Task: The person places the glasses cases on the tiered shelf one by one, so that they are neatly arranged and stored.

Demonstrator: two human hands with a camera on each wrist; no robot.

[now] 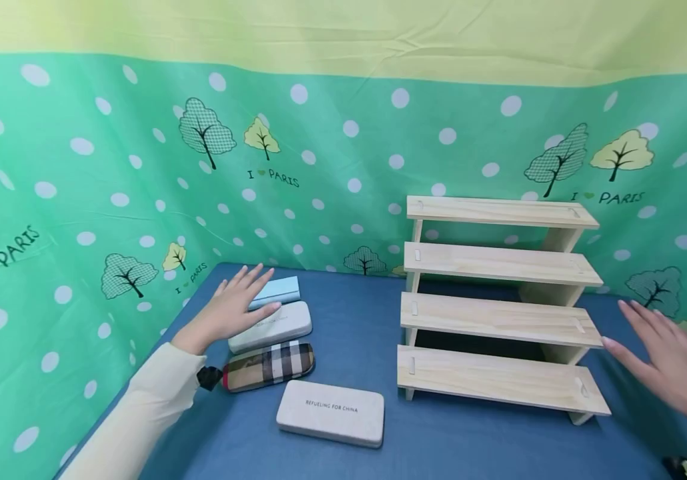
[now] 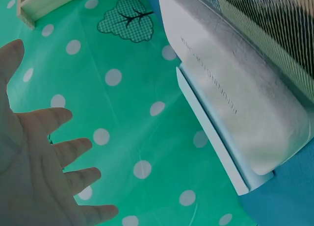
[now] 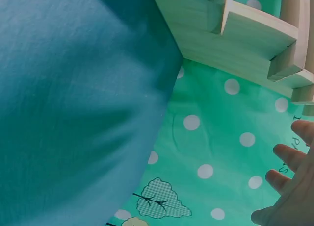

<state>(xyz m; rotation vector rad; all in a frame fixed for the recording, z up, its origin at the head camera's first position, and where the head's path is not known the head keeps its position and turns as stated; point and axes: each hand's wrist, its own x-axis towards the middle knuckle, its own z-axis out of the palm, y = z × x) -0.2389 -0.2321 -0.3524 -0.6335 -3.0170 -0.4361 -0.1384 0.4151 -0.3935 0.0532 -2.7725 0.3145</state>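
My left hand [image 1: 234, 308] hovers with fingers spread above a light blue glasses case [image 1: 280, 291] and a grey-white glasses case [image 1: 280, 325], holding neither. Beside my left wrist lies a plaid glasses case [image 1: 271, 365] in brown, black and white. Nearer the front is a second grey-white case [image 1: 331, 413], lettered "REFUELING FOR CHINA". To the right of a four-step wooden rack [image 1: 502, 380], my right hand [image 1: 673, 357] is held in the air, fingers extended and nothing in it. In the left wrist view, the grey-white case [image 2: 235, 84] lies apart from the fingers.
The rack's tiers rise toward the back and carry nothing. A blue-covered table [image 1: 355, 347] lies under everything. Green dotted cloth with tree prints [image 1: 319, 213] hangs close behind the table and along its left side.
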